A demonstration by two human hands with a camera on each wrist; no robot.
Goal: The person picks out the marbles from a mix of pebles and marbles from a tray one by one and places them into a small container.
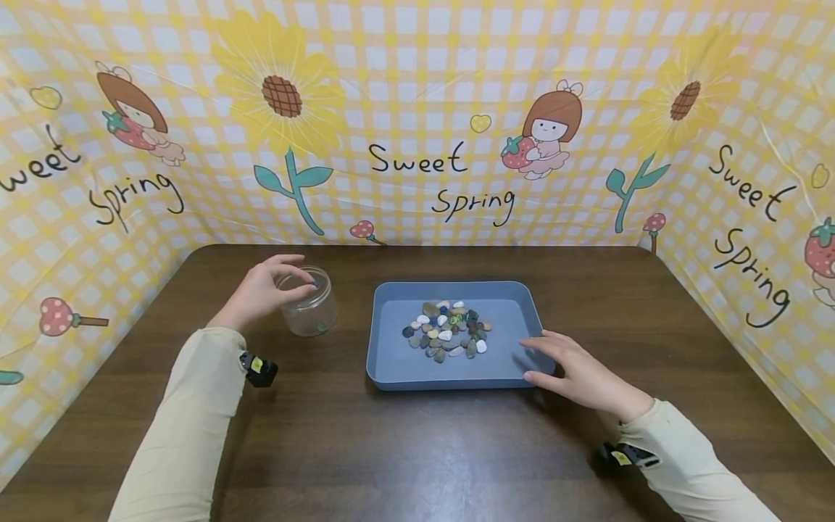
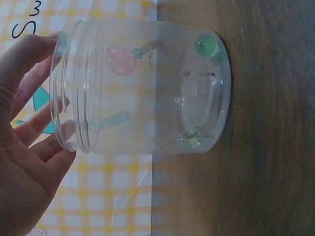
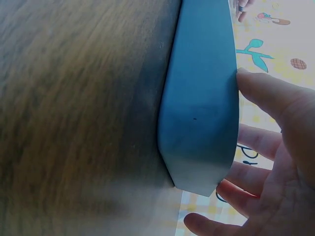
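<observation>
Behind and around the hands we see a yellow-and-white checked fabric backdrop (image 1: pixel 417 87), printed with sunflowers and the words "Sweet Spring". Beneath both hands we have a dark wood-grain counter (image 1: pixel 417 449). Between the hands, right beside the right one, sits a shallow blue rectangular tray (image 1: pixel 424 385). The right hand (image 1: pixel 577 367) is relaxed at the tray's right end, its thumb and fingers loosely apart at the rim, gripping nothing. The left hand (image 1: pixel 266 287) is at the mouth of a clear screw-neck jar (image 1: pixel 309 317), which stands upright on the counter; its thumb and forefinger meet in a pinch. We spot a black wrist camera (image 1: pixel 261 370) on the left wrist. Across the tray from the right fingertips, we see a loose cluster of pebbles (image 1: pixel 445 336), white, grey and brown, with blue and green pieces among them. Below the left hand, on the jar's bottom, lies a green glass marble (image 2: pixel 206 45). Smallest, between the left thumb and forefinger, we make out a dark-blue piece (image 1: pixel 314 283), mostly hidden.
</observation>
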